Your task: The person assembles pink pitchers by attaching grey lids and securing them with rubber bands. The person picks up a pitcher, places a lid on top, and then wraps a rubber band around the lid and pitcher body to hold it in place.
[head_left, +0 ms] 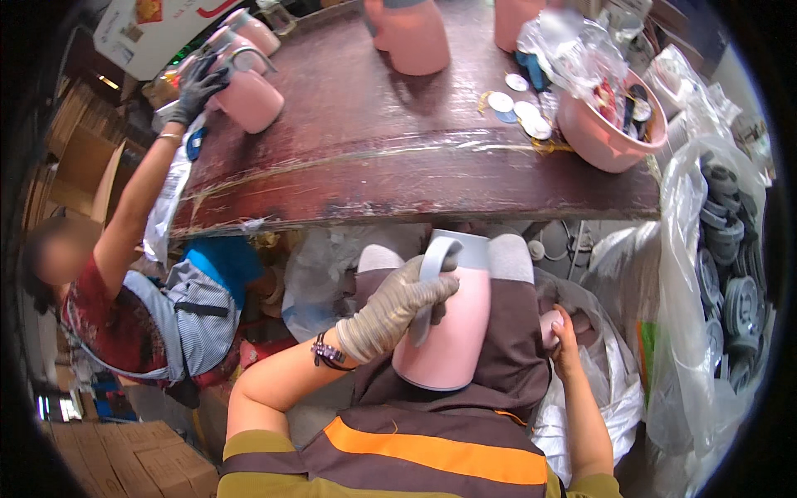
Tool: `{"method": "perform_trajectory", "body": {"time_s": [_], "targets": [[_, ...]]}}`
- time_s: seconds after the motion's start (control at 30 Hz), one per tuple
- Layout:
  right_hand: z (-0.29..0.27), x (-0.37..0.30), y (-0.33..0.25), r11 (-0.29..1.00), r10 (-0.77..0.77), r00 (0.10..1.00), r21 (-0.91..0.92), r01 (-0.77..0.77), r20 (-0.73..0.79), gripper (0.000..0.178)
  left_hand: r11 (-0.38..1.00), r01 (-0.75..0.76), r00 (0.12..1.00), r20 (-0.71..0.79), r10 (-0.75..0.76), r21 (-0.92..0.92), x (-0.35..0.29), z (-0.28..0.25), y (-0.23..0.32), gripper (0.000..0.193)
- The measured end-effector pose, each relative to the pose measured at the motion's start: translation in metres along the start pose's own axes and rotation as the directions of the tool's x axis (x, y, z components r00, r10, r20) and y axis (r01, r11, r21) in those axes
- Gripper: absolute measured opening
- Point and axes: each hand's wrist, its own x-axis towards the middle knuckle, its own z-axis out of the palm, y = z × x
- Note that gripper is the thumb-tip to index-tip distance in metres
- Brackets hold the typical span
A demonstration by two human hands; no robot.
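A pink jug (448, 332) with a grey rim and grey handle (429, 286) rests tilted over my lap. My left hand (383, 311), in a grey knitted glove, is wrapped round that handle. Off to the right, my bare right hand (567, 342) has its fingers closed on a small pink part (550, 329), whose exact kind I cannot make out. This hand is above an open white plastic bag (598, 373) beside my right leg, where more pink pieces show dimly.
The dark red table (349, 174) spans ahead, bearing more pink jugs (419, 41), round white discs (525, 112) and a pink tub (602, 133). A clear bag (677, 332) of grey lids stands right. At left, a co-worker's gloved hand (198, 87) touches a jug; cartons (133, 461) sit lower left.
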Motion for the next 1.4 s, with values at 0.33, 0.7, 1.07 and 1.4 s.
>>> {"method": "perform_trajectory", "body": {"time_s": [0.33,0.7,1.07,1.4], "targets": [[0.075,-0.012,-0.175,0.866,-0.224,0.920,0.498,0.036,0.322,0.048,0.889,-0.170,0.983,0.014,0.182,0.425,-0.040,0.005,-0.024,0.027],[0.124,-0.039,-0.179,0.987,-0.152,0.869,0.121,0.107,0.471,0.061,0.739,-0.271,0.962,0.211,0.176,0.617,-0.049,0.009,-0.046,0.038],[0.130,-0.044,-0.195,0.997,-0.070,0.930,-0.011,0.080,0.361,0.055,0.746,-0.294,0.953,0.241,0.182,0.598,-0.050,0.000,-0.038,0.034],[0.137,-0.054,-0.185,0.499,-0.263,0.814,-0.649,0.574,0.518,0.067,0.664,-0.390,0.920,0.240,0.309,0.638,-0.047,0.000,-0.047,0.030]]}}
